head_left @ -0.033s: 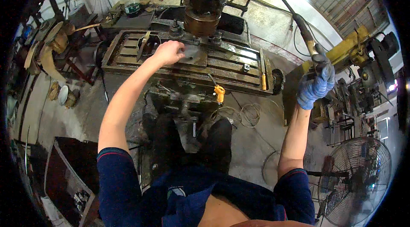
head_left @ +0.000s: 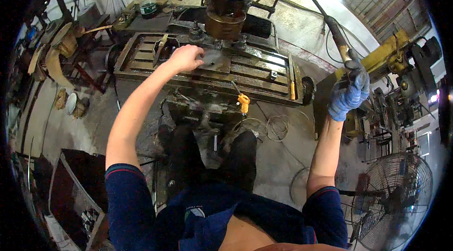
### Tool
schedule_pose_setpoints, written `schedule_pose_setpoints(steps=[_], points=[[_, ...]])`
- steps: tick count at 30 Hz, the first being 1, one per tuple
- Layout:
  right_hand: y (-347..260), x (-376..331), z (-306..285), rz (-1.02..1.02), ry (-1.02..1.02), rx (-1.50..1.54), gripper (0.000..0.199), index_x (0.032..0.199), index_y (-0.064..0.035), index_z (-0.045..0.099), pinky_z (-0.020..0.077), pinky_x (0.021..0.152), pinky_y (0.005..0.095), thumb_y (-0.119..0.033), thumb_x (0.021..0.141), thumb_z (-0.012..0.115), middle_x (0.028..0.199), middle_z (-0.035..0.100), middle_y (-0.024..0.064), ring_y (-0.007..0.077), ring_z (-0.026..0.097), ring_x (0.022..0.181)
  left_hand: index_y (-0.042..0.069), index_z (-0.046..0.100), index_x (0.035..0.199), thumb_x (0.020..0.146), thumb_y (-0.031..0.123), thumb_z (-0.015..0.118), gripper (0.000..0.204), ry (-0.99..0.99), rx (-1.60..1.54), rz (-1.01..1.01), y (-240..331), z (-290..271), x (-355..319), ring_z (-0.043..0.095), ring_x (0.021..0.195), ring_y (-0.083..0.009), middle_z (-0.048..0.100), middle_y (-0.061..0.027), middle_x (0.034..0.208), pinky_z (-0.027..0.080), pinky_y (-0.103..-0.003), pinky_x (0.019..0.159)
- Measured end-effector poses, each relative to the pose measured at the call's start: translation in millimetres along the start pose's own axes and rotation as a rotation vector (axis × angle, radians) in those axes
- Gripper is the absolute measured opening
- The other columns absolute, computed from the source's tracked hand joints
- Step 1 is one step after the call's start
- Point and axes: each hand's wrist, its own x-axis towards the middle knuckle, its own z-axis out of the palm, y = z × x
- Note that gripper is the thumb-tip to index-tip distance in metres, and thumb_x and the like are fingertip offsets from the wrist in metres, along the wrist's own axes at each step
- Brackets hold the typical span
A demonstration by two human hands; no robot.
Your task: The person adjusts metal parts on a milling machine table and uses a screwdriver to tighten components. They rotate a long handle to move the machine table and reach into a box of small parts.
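I have my bare left hand (head_left: 185,58) pressing a flat metal plate (head_left: 214,60) on the drill's slotted table (head_left: 264,74); my gloved right hand (head_left: 349,91) is closed around the feed lever (head_left: 336,34).

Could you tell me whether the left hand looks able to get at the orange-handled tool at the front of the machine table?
Probably yes: the left hand rests on the flat metal plate, and nothing stands between it and the orange-handled tool.

Nothing appears to have moved; both hands (head_left: 185,58) keep their places.
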Motion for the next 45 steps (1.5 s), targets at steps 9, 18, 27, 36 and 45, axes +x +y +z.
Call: schedule_pose_setpoints(steps=[9,18,27,36,45], points=[[17.2,-20.2,-11.2,0.023,0.068,-0.415,0.027,0.091,0.0049,0.064,0.0425,0.070,0.0290,-0.017,0.083,0.050,0.088,0.064,0.0098,0.0151,0.055,0.077,0.002,0.059,0.101,0.072,0.017,0.066,0.034,-0.183,-0.004,-0.062,2.2,-134.7,-141.6,0.060,0.082,-0.0321,0.062,-0.0171,0.085,0.047,-0.039,0.071],[66.2,-22.9,-64.7,-0.729,0.041,-1.444,0.010,0.081,-0.0054,0.063,0.0475,0.056,0.0286,-0.013,0.081,0.056,0.079,0.066,0.0044,0.0198,0.062,0.065,0.003,0.055,0.111,0.082,0.016,0.060,0.033,0.210,0.065,-0.906,-11.1,-241.7,-436.0,0.054,0.075,-0.0119,0.062,-0.0082,0.088,0.045,-0.029,0.071],[47.4,-33.0,-24.6,-0.640,0.057,-0.889,0.009,0.074,-0.0081,0.057,0.0448,0.046,0.0287,-0.013,0.081,0.061,0.066,0.060,0.0022,0.0190,0.058,0.054,-0.001,0.058,0.098,0.072,0.013,0.065,0.030,0.121,-0.077,-1.663,8.0,-175.1,-666.6,0.059,0.048,-0.0223,0.060,-0.0114,0.071,0.046,-0.031,0.045],[41.8,-26.8,-31.3,-0.416,-0.014,-0.487,0.011,0.088,-0.0018,0.062,0.0464,0.057,0.0299,-0.009,0.082,0.055,0.081,0.064,0.0081,0.0209,0.059,0.066,0.009,0.054,0.104,0.071,0.013,0.054,0.033,-0.439,0.527,-1.669,-14.3,-129.7,-700.4,0.056,0.099,-0.0322,0.058,-0.0143,0.107,0.047,-0.042,0.081],[22.5,-14.1,-9.7,-0.003,0.018,-0.131,0.033,0.088,0.0072,0.060,0.0428,0.081,0.0335,-0.024,0.084,0.049,0.094,0.062,0.0156,0.0245,0.057,0.091,0.002,0.053,0.105,0.073,0.025,0.060,0.041,-0.147,0.274,-1.716,-24.6,-114.9,-720.7,0.055,0.098,-0.0360,0.058,-0.0205,0.105,0.046,-0.046,0.078]])
